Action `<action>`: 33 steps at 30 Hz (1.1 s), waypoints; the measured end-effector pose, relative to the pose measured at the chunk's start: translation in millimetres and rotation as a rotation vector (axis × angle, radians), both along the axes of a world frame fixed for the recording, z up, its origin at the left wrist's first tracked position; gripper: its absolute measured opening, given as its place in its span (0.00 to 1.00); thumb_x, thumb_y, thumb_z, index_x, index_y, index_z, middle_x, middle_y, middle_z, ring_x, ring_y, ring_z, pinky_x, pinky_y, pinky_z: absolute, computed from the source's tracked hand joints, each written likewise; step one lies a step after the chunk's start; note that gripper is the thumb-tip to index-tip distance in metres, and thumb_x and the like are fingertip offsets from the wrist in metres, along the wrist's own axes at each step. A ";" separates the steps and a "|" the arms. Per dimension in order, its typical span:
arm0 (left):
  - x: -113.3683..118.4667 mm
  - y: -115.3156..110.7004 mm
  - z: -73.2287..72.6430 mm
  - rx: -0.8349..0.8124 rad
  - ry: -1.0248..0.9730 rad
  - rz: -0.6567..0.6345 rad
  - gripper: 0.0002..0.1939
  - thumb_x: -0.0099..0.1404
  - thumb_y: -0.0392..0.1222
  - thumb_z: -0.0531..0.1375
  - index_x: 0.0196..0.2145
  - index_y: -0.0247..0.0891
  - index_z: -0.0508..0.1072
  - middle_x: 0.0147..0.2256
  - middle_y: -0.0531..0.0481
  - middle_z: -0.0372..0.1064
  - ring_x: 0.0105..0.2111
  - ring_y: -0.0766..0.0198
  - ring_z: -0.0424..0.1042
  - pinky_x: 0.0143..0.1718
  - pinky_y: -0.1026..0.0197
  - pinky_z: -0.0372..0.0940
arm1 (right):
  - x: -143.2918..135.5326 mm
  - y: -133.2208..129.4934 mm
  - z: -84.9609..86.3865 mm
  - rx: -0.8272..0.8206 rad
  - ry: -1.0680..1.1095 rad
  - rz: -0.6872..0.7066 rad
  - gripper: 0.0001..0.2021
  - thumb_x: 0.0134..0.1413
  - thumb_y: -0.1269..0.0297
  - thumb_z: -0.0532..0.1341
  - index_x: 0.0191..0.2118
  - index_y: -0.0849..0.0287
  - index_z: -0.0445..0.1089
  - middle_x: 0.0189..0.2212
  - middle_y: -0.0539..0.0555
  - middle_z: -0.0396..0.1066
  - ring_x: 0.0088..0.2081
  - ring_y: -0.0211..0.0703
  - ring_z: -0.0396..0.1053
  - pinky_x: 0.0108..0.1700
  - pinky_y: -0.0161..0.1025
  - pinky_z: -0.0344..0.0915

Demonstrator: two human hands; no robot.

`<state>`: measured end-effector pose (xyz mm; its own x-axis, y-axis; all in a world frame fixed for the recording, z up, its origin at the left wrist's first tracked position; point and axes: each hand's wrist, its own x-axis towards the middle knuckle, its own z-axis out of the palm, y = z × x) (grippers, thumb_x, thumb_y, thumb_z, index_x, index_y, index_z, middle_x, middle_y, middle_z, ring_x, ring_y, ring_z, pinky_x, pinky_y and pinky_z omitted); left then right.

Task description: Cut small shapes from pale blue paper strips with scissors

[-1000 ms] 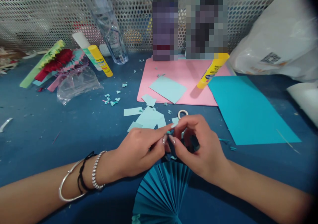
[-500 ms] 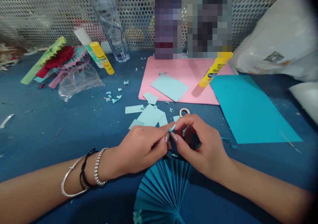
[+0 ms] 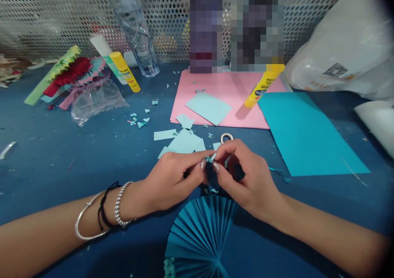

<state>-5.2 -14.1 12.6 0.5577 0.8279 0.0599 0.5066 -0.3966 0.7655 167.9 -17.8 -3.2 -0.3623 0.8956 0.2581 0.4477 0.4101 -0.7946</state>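
Note:
Between my fingertips is a small folded piece of light-blue paper (image 3: 210, 159). My left hand (image 3: 177, 178) pinches it from the left with thumb and index finger. From the other side my right hand (image 3: 244, 179) is closed on it too, thumb and index finger together. Just below lies a pleated dark-teal paper fan (image 3: 197, 233), with a light-blue ruffled trim (image 3: 169, 267) on its left edge. Light-blue paper cuttings (image 3: 184, 141) lie beyond my hands. A white ring (image 3: 227, 138), perhaps a scissors handle, shows past my right hand, its rest hidden.
Pink sheets (image 3: 197, 109) carry a light-blue card (image 3: 209, 107) and an upright yellow glue stick (image 3: 260, 87). A teal sheet (image 3: 310, 134) lies right, near a white plastic bag (image 3: 332, 52). Left are another glue stick (image 3: 124, 70), a clear bottle (image 3: 147, 60) and folded coloured papers (image 3: 70, 72).
My fingertips have parted slightly, so more of the small light-blue paper shows between them. The whole view has shifted a little. Objects on the table lie as before.

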 end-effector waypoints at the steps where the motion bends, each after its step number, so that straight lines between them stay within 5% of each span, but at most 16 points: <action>1: 0.2 -0.1 -0.7 -0.008 -0.012 0.014 0.16 0.64 0.33 0.47 0.47 0.36 0.67 0.23 0.56 0.69 0.21 0.74 0.65 0.25 0.72 0.59 | 0.0 -0.2 -0.1 -0.007 -0.006 0.007 0.07 0.48 0.73 0.55 0.34 0.57 0.58 0.23 0.45 0.62 0.20 0.29 0.59 0.21 0.28 0.56; 12: -0.8 -2.4 -4.7 0.113 0.192 0.045 0.11 0.63 0.36 0.47 0.34 0.35 0.68 0.22 0.55 0.65 0.21 0.71 0.62 0.24 0.69 0.55 | -1.8 -1.9 1.5 -0.028 -0.158 0.048 0.08 0.50 0.63 0.56 0.35 0.57 0.57 0.20 0.45 0.62 0.17 0.30 0.56 0.19 0.29 0.50; 33: 0.8 -3.2 -6.1 0.089 0.208 0.052 0.12 0.63 0.37 0.45 0.28 0.36 0.65 0.23 0.53 0.64 0.23 0.69 0.62 0.26 0.67 0.57 | 1.3 -0.4 1.2 -0.033 -0.180 0.113 0.03 0.55 0.67 0.51 0.30 0.58 0.58 0.17 0.43 0.57 0.18 0.29 0.53 0.21 0.28 0.48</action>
